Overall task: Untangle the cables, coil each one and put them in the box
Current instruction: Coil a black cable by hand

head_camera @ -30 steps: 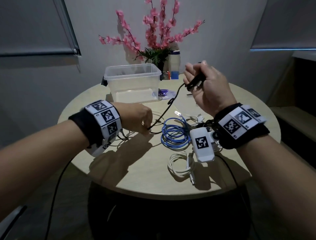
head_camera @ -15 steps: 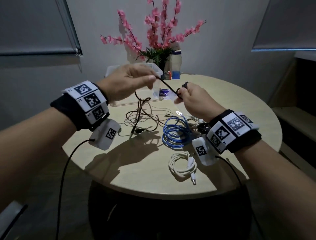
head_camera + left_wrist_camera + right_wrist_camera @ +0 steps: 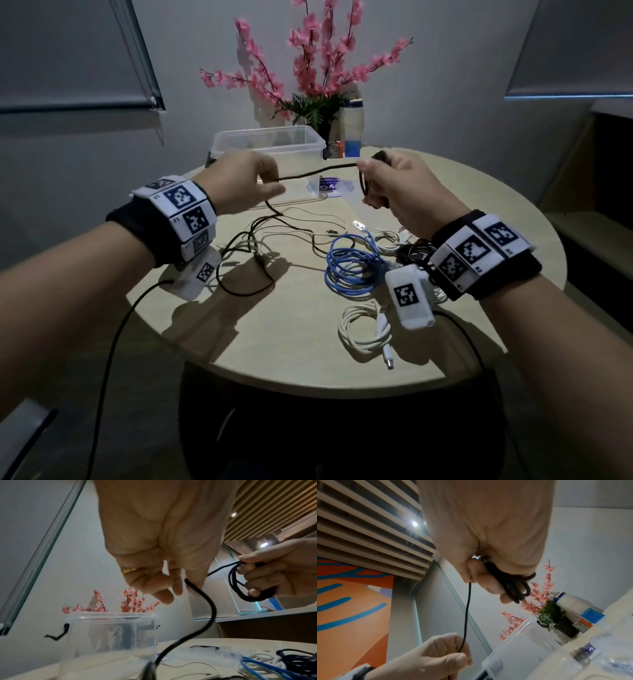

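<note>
A black cable (image 3: 318,170) stretches between both hands above the round table (image 3: 281,346). My right hand (image 3: 390,185) grips several small loops of it (image 3: 513,586), seen also in the left wrist view as a coil (image 3: 240,586). My left hand (image 3: 253,185) pinches the cable's straight run (image 3: 197,589) between thumb and fingers (image 3: 460,651); its free length hangs down and trails loose over the table (image 3: 246,260). The clear plastic box (image 3: 270,144) stands at the table's far side, behind the left hand. A blue coiled cable (image 3: 352,263) and a white coiled cable (image 3: 363,329) lie on the table.
A thin white cable (image 3: 308,219) lies tangled with the black one. More white and black cables (image 3: 407,246) sit under the right wrist. A vase of pink flowers (image 3: 308,68) and a bottle (image 3: 352,130) stand behind the box. The box lid (image 3: 329,186) lies flat.
The hands have drawn apart, stretching the black cable level between them. The left hand has dropped slightly and slid left along the cable; the right hand holds more loops.
</note>
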{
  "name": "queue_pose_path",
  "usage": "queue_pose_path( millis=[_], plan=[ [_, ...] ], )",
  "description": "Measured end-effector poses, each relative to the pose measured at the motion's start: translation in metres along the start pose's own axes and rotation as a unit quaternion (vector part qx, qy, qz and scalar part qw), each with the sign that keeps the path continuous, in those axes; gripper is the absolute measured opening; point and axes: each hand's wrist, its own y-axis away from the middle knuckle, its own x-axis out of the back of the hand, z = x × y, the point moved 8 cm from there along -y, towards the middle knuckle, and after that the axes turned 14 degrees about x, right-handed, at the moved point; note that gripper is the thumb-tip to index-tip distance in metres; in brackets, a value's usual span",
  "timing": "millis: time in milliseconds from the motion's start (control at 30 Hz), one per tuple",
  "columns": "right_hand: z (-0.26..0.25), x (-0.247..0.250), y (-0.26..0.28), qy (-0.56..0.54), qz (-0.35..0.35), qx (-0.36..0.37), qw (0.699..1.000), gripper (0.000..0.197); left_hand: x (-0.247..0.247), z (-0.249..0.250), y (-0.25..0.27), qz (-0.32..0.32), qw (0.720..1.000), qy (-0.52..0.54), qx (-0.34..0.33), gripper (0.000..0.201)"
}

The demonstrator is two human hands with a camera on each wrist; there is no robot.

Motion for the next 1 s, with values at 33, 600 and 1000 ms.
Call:
queue_pose_path(
  millis=[33,600,1000],
  plan=[
    [0.001,0.002,-0.001,-0.003,0.016,-0.001,1.0,0.025,-0.005,0.0,0.002,-0.017,1.0,-0.008,0.001,0.026],
    [-0.007,0.02,-0.008,-0.157,0.142,0.031,0.977,0.021,-0.056,-0.04,0.014,-0.18,0.944,-0.266,0.077,0.028],
    [0.016,-0.016,0.004,-0.051,-0.033,-0.037,0.997,0.029,-0.006,-0.027,-0.015,0.004,0.905,0.418,0.079,0.022]
  ],
)
